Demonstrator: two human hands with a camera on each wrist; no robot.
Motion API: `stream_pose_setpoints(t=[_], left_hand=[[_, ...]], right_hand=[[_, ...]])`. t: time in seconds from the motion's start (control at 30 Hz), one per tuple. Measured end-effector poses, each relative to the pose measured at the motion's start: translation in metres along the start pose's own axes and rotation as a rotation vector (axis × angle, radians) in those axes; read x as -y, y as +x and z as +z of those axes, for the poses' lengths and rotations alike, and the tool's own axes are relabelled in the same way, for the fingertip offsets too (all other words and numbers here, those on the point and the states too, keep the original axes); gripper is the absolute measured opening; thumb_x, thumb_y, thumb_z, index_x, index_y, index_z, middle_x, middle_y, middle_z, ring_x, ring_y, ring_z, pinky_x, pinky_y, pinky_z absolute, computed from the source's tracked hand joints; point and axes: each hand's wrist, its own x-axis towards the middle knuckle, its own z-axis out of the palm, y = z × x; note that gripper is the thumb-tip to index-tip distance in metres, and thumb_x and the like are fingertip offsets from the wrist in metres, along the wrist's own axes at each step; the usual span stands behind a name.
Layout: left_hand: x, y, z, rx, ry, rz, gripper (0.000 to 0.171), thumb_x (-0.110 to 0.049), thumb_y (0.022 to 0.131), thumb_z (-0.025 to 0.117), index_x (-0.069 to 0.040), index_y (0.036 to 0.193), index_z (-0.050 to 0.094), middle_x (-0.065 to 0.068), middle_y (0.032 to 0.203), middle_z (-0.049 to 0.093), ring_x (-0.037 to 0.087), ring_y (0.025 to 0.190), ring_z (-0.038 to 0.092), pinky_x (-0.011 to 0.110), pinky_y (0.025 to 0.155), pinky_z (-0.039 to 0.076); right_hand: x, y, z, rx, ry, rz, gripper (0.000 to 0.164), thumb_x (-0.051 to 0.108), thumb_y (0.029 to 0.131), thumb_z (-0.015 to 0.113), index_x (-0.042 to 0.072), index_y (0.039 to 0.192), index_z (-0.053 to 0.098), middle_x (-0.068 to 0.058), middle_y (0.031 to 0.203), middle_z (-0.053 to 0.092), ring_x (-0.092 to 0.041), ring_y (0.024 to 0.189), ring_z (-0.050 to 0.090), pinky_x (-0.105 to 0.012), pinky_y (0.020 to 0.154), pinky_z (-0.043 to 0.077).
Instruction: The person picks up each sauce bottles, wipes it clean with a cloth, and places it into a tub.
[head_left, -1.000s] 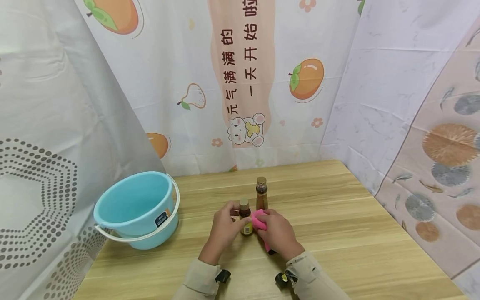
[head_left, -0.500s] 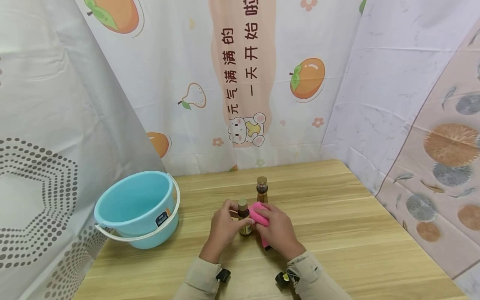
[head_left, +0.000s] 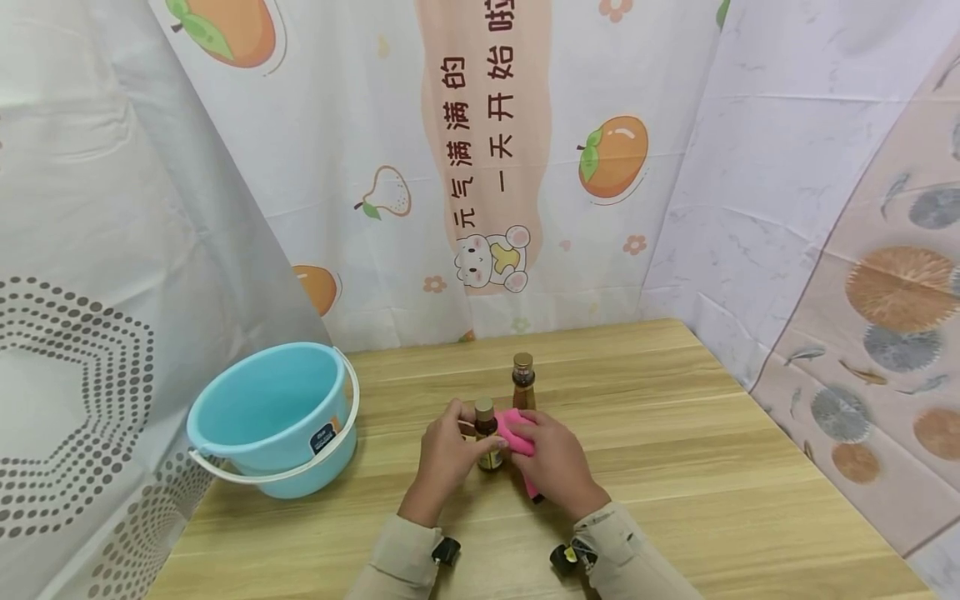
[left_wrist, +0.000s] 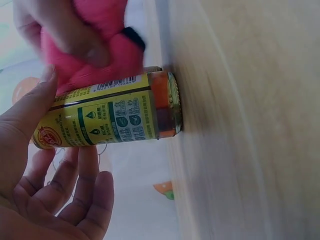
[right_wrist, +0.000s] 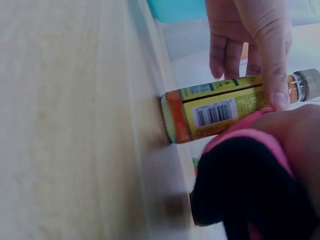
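Observation:
A small brown glass bottle (head_left: 491,458) with a gold cap and a yellow label stands on the table. My left hand (head_left: 444,457) holds it near its upper part, thumb on one side and fingers on the other. In my right hand (head_left: 557,460) is a bunched pink cloth (head_left: 516,435) with a black part (right_wrist: 240,185). The cloth lies against the right side of the bottle, over part of the label (left_wrist: 107,115). Close behind the cloth, a second brown bottle (head_left: 523,385) with a gold cap stands upright, its lower part hidden.
A light blue bucket (head_left: 341,450) with a white handle stands at the left of the wooden table (head_left: 675,467). Printed curtains (head_left: 337,150) hang behind the table and along both sides.
My right hand has shifted the pink cloth slightly up along the bottle. The bottle has moved a little left and its label has turned. The second bottle and bucket stay put.

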Motion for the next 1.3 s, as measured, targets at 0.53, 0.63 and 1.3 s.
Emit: stream_pose_setpoints(t=[0.53, 0.63, 1.3], left_hand=[[0.0005, 0.0036, -0.0059, 0.018, -0.095, 0.021, 0.033, -0.022, 0.082, 0.090, -0.016, 0.109, 0.072, 0.006, 0.115, 0.067, 0.024, 0.101, 0.074, 0.037, 0.087, 0.063], [0.0010, 0.0049, -0.0054, 0.051, -0.134, 0.042, 0.032, -0.018, 0.085, 0.087, -0.014, 0.114, 0.074, 0.007, 0.121, 0.068, 0.027, 0.106, 0.074, 0.033, 0.088, 0.062], [-0.0001, 0.0042, 0.0013, 0.092, -0.031, 0.133, 0.032, -0.032, 0.087, 0.085, -0.015, 0.113, 0.077, 0.007, 0.123, 0.061, 0.023, 0.113, 0.061, 0.050, 0.094, 0.055]], right_hand=[[0.0001, -0.0019, 0.0035, 0.084, -0.093, 0.020, 0.039, 0.025, 0.081, 0.090, 0.020, 0.118, 0.079, -0.012, 0.128, 0.070, -0.030, 0.106, 0.072, -0.045, 0.084, 0.061], [-0.0012, -0.0015, 0.0047, 0.038, -0.092, 0.016, 0.041, 0.025, 0.080, 0.090, 0.020, 0.118, 0.079, -0.011, 0.128, 0.071, -0.030, 0.107, 0.072, -0.046, 0.087, 0.061], [0.0008, 0.0023, -0.0018, -0.267, 0.085, -0.102, 0.044, 0.022, 0.079, 0.093, 0.017, 0.120, 0.079, -0.006, 0.137, 0.067, -0.026, 0.118, 0.070, -0.041, 0.091, 0.062]])
